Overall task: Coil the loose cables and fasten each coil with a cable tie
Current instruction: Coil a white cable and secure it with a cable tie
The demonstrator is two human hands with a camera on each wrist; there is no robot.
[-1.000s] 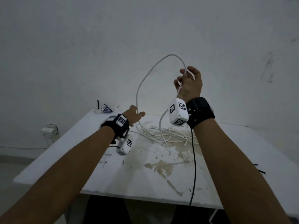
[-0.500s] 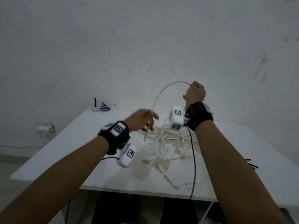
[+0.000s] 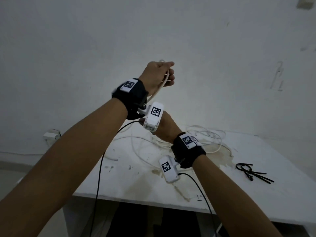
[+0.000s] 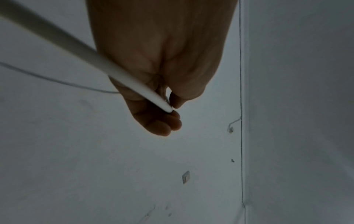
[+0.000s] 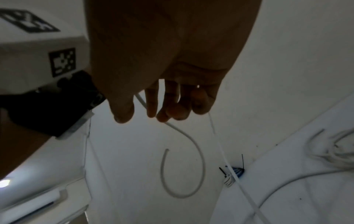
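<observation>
My left hand (image 3: 168, 74) is raised in front of the wall and pinches the white cable (image 3: 155, 94) between thumb and fingers (image 4: 168, 121). The cable (image 4: 80, 47) runs back past that wrist. My right hand (image 3: 166, 129) is lower, just above the table, partly hidden behind the left wrist camera. In the right wrist view its curled fingers (image 5: 172, 112) hold the same cable (image 5: 201, 153), whose free end hooks below them. The rest of the cable lies in a loose pile (image 3: 205, 135) on the table. Black cable ties (image 3: 251, 171) lie at the right.
The white table (image 3: 256, 194) is stained in the middle. A small tied coil of blue and white wire (image 5: 235, 172) sits at its far edge against the wall. A wall socket (image 3: 51, 134) is low at the left. Black camera leads hang from both wrists.
My left hand has taken the cable and risen high in front of the wall. My right hand has come down from its raised position to just above the table.
</observation>
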